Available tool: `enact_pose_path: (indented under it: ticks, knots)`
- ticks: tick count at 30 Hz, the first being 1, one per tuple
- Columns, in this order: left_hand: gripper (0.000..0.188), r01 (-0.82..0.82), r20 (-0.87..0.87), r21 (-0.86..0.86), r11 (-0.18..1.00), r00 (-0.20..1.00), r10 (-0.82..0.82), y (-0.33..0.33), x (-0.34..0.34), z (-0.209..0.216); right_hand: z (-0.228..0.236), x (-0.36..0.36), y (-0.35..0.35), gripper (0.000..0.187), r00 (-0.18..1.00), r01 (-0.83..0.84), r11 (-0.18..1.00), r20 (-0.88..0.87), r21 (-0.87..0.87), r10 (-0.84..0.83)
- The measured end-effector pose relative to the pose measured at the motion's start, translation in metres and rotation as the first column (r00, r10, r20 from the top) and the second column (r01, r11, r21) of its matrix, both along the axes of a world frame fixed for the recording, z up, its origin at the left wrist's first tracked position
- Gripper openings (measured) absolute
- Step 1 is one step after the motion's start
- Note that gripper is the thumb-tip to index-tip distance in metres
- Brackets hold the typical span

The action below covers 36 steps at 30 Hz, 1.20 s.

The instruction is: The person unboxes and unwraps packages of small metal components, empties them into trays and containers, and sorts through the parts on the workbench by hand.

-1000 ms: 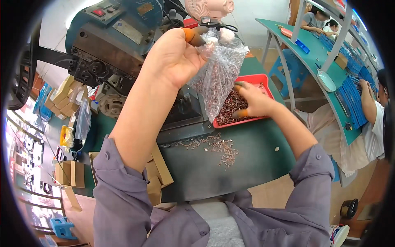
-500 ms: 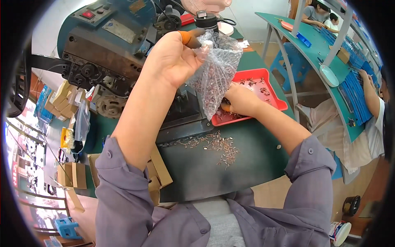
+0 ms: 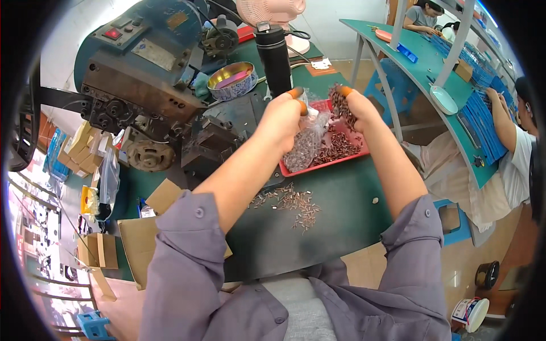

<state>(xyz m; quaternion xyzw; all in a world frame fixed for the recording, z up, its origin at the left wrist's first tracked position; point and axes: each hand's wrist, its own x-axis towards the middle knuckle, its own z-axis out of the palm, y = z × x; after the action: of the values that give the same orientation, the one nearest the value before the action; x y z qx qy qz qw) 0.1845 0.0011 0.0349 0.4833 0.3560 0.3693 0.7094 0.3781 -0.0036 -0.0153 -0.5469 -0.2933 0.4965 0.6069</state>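
My left hand (image 3: 281,122), with orange finger cots on its fingertips, is closed on a clear bubble-wrap bag (image 3: 305,149) sagging over the near left part of a red tray (image 3: 325,166). Inside the tray lies a heap of small copper-coloured metal pieces (image 3: 341,145). Above its far side, my right hand (image 3: 363,111), also with an orange cot, is closed around a dark coppery clump of such pieces (image 3: 341,108). Whether bag film lies between the fingers and the clump is unclear. More loose pieces (image 3: 298,203) are scattered on the green tabletop in front of the tray.
A dark press machine (image 3: 136,74) stands at left. Behind my hands are a black bottle (image 3: 274,59), a patterned bowl (image 3: 232,80) and a pink fan (image 3: 273,11). An opened cardboard box (image 3: 139,241) is by my left sleeve. At right, people work at another green table (image 3: 387,42).
The bag has come down from upright above the tray to sag low over it. My right hand has risen from beneath the bag with a clump of pieces. The tray's heap looks larger.
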Motion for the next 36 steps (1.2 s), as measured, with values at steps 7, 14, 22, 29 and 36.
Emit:
enact_pose_path:
  ticks: [7,14,22,29,36]
  knots:
    - [0.048,0.075,-0.109,0.100,0.992,0.992,-0.064,0.018,0.011,-0.019,0.028,-0.015,0.005,0.024,0.962,-0.139,0.980,-0.253,-0.143,0.099]
    - [0.056,0.070,-0.180,0.179,0.981,0.983,-0.038,0.016,0.001,-0.018,0.047,-0.046,-0.003,0.022,0.952,-0.296,0.870,-0.043,-0.395,0.304]
    - [0.053,0.152,-0.130,0.217,0.964,0.983,-0.126,0.007,0.001,-0.013,0.025,-0.037,0.036,0.021,0.970,-0.226,0.853,-0.030,-0.471,0.240]
    - [0.043,0.087,-0.151,0.192,0.978,0.987,-0.058,-0.001,-0.005,0.005,0.027,-0.045,0.047,0.035,0.991,-0.064,0.899,0.080,-0.434,0.110]
    - [0.037,0.018,-0.190,0.126,0.992,0.982,0.007,0.013,-0.022,0.002,0.075,-0.081,0.013,0.035,0.970,-0.191,0.891,0.061,-0.412,0.236]
